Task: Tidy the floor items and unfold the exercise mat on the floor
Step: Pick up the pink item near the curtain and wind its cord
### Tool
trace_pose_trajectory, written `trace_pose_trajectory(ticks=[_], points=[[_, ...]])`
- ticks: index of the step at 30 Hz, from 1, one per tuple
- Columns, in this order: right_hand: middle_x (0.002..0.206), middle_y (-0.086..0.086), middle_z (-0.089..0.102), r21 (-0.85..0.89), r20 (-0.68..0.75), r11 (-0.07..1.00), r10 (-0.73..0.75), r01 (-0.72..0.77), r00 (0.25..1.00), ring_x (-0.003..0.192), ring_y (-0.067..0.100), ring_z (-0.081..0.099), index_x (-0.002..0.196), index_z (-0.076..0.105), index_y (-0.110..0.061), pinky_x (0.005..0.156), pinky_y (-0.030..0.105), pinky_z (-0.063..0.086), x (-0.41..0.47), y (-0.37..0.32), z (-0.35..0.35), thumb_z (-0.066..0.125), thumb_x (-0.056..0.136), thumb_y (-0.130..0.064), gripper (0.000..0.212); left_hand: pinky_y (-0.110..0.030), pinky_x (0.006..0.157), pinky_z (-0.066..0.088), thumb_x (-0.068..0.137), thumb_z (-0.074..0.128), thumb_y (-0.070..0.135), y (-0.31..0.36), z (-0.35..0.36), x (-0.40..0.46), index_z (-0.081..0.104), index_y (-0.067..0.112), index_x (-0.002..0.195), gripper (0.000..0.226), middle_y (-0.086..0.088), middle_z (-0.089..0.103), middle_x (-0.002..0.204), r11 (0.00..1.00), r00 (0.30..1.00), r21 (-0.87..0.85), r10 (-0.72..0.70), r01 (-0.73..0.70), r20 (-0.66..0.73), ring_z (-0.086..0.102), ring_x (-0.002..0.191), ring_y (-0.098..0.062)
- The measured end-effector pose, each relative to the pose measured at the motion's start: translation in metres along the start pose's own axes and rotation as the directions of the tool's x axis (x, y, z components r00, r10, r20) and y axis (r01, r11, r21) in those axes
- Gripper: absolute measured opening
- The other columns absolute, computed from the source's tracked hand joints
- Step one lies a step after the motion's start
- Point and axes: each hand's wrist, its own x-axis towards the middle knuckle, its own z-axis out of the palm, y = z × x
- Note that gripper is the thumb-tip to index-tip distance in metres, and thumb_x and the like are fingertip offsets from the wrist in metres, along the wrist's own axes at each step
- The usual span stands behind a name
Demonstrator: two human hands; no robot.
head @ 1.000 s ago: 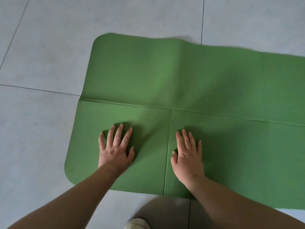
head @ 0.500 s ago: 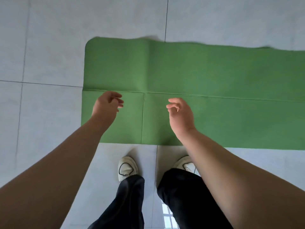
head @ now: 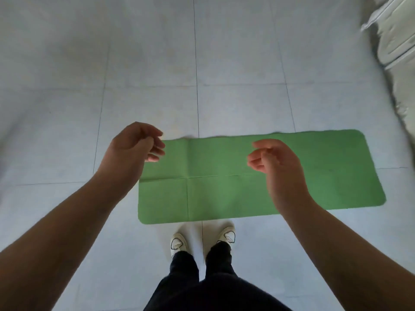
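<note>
Mat [head: 224, 194] spread flat on the tiled floor [head: 146, 63], lower centre of the frame, long side running left to right, just above the two white shoes [head: 179, 242]. Fold creases crossing it: one lengthwise through the middle, one across near the left end. Far edge near the upper-left corner looking slightly lifted or wavy, though blur there makes that hard to confirm.

Left hand [head: 132, 149] raised at centre left, over the mat's left end, fingers loosely curled, gripping nothing. Right hand [head: 276, 160] raised at centre right over the mat, fingers likewise relaxed and half-curled, holding nothing. Neither touching the mat.

Judged from this: unfolding essentially done, with only checking and flattening left. To finish well:
- Look along all four edges for curl, especially the far left corner.
- Press with flat palms from the crossing of the creases outward, toward the ends, never back toward the middle.
- Keep shoes off the mat while smoothing, to avoid dragging it out of line.
- Square the long edge with a tile joint if neatness matters.

Pale bundled bedding or bag [head: 395, 37] at the upper right corner, well apart from the mat; possibly one of the floor items to tidy.
</note>
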Motion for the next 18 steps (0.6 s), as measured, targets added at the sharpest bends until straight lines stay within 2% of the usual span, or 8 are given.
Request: trace_pose_trajectory(ticks=[4,6,8,11,15,18], points=[[0.082,0.002,0.072,-0.001,0.081,0.984,-0.176,0.176,0.981,0.081,0.018,0.068,0.101,0.069,-0.02,0.082,0.029,0.059,-0.035,-0.087,-0.031,0.045,0.098,0.002,0.033,-0.04,0.08,0.059,0.094,0.042,-0.005,0.08,0.007,-0.033,0.067,0.016,0.1,0.033,0.001,0.073,0.084,0.992,0.991,0.001,0.123,-0.123,0.051,0.071,0.083,-0.023],[0.083,0.0,0.073,-0.01,0.113,0.964,-0.262,0.265,0.959,0.081,0.015,0.069,0.102,0.069,-0.022,0.08,0.024,0.057,-0.052,-0.125,-0.042,0.045,0.093,-0.009,0.028,-0.039,0.08,0.06,0.088,0.045,0.003,0.114,0.011,-0.047,0.069,0.021,0.098,0.031,-0.001,0.073,0.086,0.978,0.977,-0.008,0.207,-0.207,0.042,0.072,0.083,-0.023],[0.086,-0.001,0.074,-0.021,0.108,0.947,-0.316,0.32,0.943,0.082,0.015,0.071,0.102,0.068,-0.027,0.082,0.027,0.058,-0.067,-0.15,-0.051,0.044,0.089,-0.01,0.033,-0.039,0.08,0.059,0.085,0.046,0.009,0.14,0.013,-0.061,0.07,0.028,0.096,0.032,-0.002,0.073,0.087,0.957,0.956,-0.013,0.29,-0.29,0.035,0.072,0.086,-0.025],[0.09,-0.003,0.074,0.01,0.039,0.925,-0.381,0.381,0.924,0.086,0.018,0.072,0.102,0.068,-0.032,0.086,0.036,0.059,-0.087,-0.173,-0.06,0.042,0.09,-0.007,0.037,-0.038,0.079,0.058,0.085,0.047,0.008,0.17,0.021,-0.073,0.07,0.03,0.096,0.034,-0.002,0.073,0.088,0.915,0.915,-0.055,0.402,-0.4,0.042,0.073,0.086,-0.026],[0.092,-0.001,0.074,0.075,-0.132,0.897,-0.425,0.437,0.896,0.088,0.017,0.071,0.107,0.067,-0.02,0.086,0.033,0.058,-0.12,-0.19,-0.068,0.039,0.099,0.007,0.04,-0.039,0.08,0.057,0.088,0.048,0.006,0.194,0.038,-0.089,0.068,0.031,0.099,0.034,-0.003,0.074,0.089,0.85,0.842,-0.035,0.526,-0.526,0.118,0.072,0.089,-0.024],[0.092,0.0,0.073,0.113,-0.247,0.88,-0.425,0.461,0.871,0.088,0.019,0.069,0.109,0.065,-0.015,0.087,0.033,0.059,-0.143,-0.196,-0.065,0.039,0.099,0.005,0.034,-0.028,0.079,0.058,0.092,0.047,0.001,0.201,0.048,-0.093,0.066,0.028,0.103,0.035,0.002,0.074,0.089,0.807,0.793,-0.039,0.587,-0.59,0.164,0.072,0.09,-0.017]])
